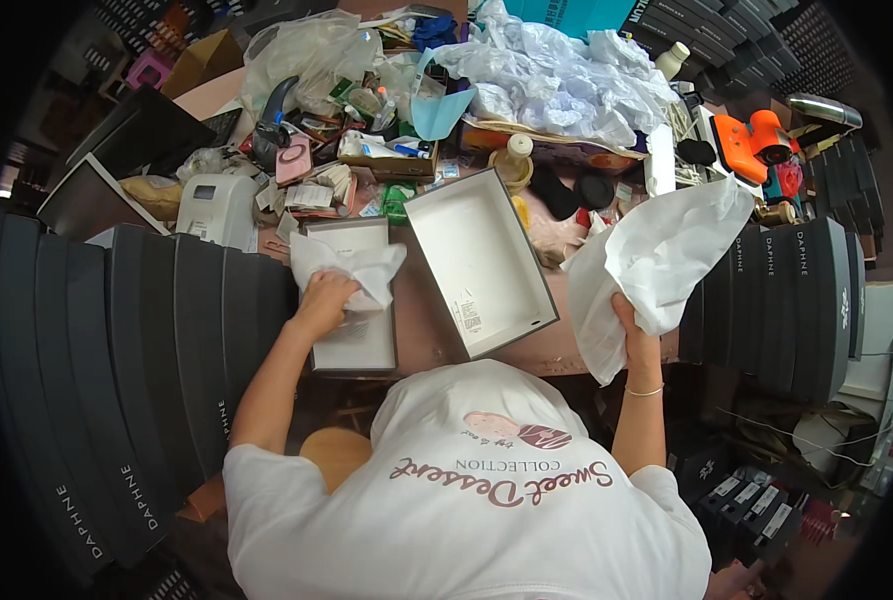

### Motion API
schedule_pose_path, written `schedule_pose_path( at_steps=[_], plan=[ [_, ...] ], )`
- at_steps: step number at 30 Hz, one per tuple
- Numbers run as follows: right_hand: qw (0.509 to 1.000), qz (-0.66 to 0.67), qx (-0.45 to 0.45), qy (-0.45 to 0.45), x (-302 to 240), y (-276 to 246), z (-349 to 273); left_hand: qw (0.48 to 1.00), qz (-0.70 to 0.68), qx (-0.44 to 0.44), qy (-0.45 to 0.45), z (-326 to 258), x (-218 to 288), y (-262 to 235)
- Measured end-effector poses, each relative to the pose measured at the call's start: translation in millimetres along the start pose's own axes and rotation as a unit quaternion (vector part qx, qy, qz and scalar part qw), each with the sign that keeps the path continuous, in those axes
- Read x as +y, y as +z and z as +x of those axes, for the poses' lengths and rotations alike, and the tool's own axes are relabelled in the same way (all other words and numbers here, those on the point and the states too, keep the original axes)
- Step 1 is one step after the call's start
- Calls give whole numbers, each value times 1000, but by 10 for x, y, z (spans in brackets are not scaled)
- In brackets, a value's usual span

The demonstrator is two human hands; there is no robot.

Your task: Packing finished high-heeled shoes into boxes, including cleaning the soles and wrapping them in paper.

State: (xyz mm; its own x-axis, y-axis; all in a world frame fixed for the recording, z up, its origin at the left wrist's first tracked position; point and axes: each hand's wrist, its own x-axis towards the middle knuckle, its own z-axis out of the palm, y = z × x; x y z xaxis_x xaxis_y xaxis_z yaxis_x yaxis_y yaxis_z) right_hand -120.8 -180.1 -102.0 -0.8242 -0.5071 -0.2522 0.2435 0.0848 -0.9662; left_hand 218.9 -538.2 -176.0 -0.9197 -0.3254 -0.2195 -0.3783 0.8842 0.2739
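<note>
My left hand (325, 303) is closed on a crumpled piece of thin white wrapping paper (367, 265) over the shallow box lid (355, 345), which lies white side up. To the right of the lid, the open shoe box (487, 265) sits at a slant, its white inside bare and its outer edges dark. My right hand (637, 330), raised beside that box, grips a large loose white sheet (672, 245). Whether this sheet is paper or cloth I cannot tell. The folds hide some of my right fingers.
Dark shoe boxes (142, 330) stand in a row at the left, with more dark boxes (767, 300) at the right. A big heap of white tissue paper (557, 80), a white label printer (217, 208) and an orange tape dispenser (747, 145) crowd the table's far side.
</note>
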Motion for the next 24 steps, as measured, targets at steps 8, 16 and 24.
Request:
schedule_pose_path(
  at_steps=[8, 16, 24],
  plan=[
    [905, -257, -311, -136, -595, 954, 420, 987, 121, 34, 97, 1130, 1761, 46],
    [646, -689, -276, -176, 1018, 1723, 836, 980, 127, -145, 44, 1412, 2110, 995],
    [562, -716, -239, -338, 655, 2002, 844, 999, -27, 11, -41, 1464, 2196, 931]
  ],
)
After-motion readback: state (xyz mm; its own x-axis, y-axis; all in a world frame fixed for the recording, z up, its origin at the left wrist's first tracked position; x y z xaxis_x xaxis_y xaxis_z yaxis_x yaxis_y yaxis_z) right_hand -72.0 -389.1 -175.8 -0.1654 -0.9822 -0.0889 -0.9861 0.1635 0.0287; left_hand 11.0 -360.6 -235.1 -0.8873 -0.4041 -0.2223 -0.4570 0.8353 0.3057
